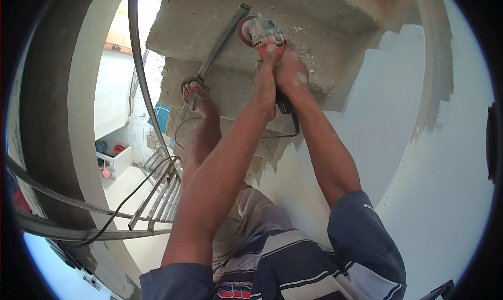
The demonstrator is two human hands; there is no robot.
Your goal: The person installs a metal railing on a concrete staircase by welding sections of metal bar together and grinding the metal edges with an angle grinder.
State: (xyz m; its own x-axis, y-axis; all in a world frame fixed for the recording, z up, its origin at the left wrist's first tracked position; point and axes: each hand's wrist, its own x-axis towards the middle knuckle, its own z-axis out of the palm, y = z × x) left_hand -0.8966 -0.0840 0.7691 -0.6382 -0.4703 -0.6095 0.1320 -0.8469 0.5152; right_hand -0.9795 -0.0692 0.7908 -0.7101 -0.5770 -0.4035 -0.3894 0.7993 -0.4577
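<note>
Both my hands are wrapped round an angle grinder [268, 34] with a grey and red body and a reddish disc on its left side. My left hand [266, 75] is closed along the left of the tool, and my right hand [291, 72] is closed beside it, with pale dust on the wrist. A metal bar [222, 43] lies slanted on the concrete steps to the left of the grinder, apart from the disc. My sandalled foot [196, 98] rests at the bar's lower end. The grinder's black cable hangs below my right hand.
Rough concrete steps [183, 30] carry small debris. Curved metal rails [144, 64] run down the left, with a cable [126, 199] across them. A ladder [166, 198] stands lower left, near a white container [116, 164]. A partly painted wall [387, 80] rises at right.
</note>
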